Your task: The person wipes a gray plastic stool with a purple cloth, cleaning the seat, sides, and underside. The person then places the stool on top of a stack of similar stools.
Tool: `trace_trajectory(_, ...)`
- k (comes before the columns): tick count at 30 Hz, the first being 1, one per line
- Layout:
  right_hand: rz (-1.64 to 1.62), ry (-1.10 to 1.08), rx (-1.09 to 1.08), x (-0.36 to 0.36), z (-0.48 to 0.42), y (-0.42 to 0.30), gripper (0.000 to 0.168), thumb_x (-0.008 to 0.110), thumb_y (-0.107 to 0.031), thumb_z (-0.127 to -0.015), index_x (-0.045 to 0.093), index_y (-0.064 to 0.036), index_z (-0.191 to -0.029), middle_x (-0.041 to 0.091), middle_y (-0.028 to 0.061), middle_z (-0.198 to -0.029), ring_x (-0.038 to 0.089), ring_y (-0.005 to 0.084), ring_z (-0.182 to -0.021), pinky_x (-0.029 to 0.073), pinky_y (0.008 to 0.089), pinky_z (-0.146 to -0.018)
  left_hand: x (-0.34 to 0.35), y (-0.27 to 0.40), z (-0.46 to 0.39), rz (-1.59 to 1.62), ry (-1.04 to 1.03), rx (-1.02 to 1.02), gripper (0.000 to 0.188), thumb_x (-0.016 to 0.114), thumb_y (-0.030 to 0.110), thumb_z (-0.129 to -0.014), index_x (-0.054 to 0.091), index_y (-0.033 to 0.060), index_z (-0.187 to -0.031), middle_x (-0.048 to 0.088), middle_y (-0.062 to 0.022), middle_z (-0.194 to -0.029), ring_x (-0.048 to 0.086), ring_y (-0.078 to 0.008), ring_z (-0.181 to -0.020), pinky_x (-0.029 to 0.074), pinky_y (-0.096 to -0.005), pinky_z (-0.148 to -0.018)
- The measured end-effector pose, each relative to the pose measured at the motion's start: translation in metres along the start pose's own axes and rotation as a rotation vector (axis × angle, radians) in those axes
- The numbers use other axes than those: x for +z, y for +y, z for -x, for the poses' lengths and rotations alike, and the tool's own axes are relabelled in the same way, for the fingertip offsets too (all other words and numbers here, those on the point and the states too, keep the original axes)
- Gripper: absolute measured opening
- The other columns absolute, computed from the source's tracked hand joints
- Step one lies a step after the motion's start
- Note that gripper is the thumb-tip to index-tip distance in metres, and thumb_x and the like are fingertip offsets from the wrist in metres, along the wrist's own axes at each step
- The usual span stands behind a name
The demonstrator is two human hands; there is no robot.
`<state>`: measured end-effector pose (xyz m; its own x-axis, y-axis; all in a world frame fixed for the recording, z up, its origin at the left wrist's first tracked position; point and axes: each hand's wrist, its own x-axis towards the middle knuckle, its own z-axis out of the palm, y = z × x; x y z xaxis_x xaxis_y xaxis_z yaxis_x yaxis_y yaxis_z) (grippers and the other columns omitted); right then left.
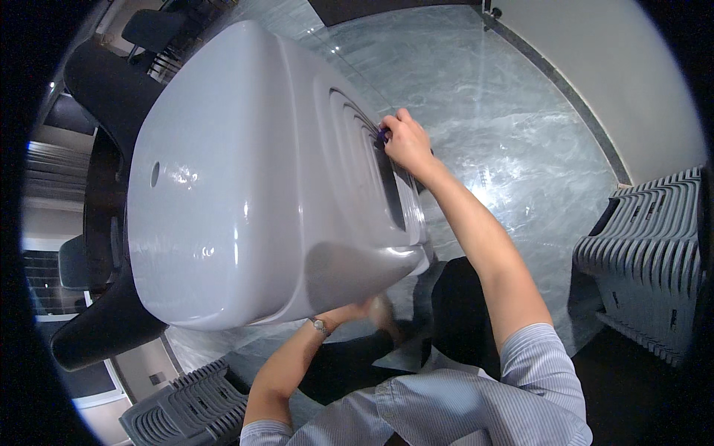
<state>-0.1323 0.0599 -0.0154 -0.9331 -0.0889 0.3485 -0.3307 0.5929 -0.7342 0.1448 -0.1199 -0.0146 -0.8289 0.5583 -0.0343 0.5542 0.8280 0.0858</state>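
A large glossy light-grey moulded plastic piece, apparently a chair or stool, fills the middle of the view. One small oval hole shows in its broad left face. Concentric ridges surround a dark slot on the side towards the right. My right hand is at the upper end of this slot, fingers curled around a small dark purple item too covered to identify. Below the plastic piece is my left hand, close to its lower edge; blur and the edge hide its fingers.
Stacked grey plastic chairs stand at the right, by the wall. Another grey stack is at lower left. Black furniture lies close behind the plastic piece. Glossy marbled floor extends beyond my right arm.
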Motion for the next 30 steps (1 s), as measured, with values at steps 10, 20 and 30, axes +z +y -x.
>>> trace_trajectory(10, 0.081, 0.217, -0.074, 0.0, 0.028, -0.02, 0.015, 0.061, -0.002, -0.07, 0.064, -0.005, -0.085, 0.052, 0.0123, -0.087, 0.055, 0.032, -0.081, 0.047, 0.0399, -0.068, 0.014, -0.007, 0.01, -0.29, -0.059, 0.154, 0.045, 0.057, 0.037, -0.081, 0.056, 0.0046, -0.113, 0.057, -0.017, -0.106, 0.056, -0.0353, -0.096, 0.045, -0.0427, -0.084)
trace_trajectory(20, 0.154, 0.128, -0.096, 0.003, -0.006, -0.005, 0.012, 0.058, -0.002, -0.063, 0.062, -0.005, -0.074, 0.054, 0.0136, -0.078, 0.058, 0.0339, -0.07, 0.047, 0.0456, -0.06, 0.058, -0.019, 0.032, -0.231, -0.123, 0.196, 0.039, 0.053, 0.031, -0.085, 0.059, 0.0002, -0.107, 0.06, -0.0165, -0.105, 0.058, -0.0337, -0.093, 0.046, -0.0399, -0.084)
trace_trajectory(30, 0.266, 0.037, 0.005, -0.001, -0.017, -0.016, 0.012, 0.057, -0.007, -0.066, 0.061, -0.006, -0.078, 0.058, 0.014, -0.08, 0.061, 0.0364, -0.068, 0.049, 0.0462, -0.059, 0.008, -0.019, 0.06, 0.127, -0.146, -0.141, 0.038, 0.053, 0.031, -0.085, 0.06, 0.0003, -0.107, 0.061, -0.0163, -0.104, 0.058, -0.0336, -0.093, 0.046, -0.0401, -0.083)
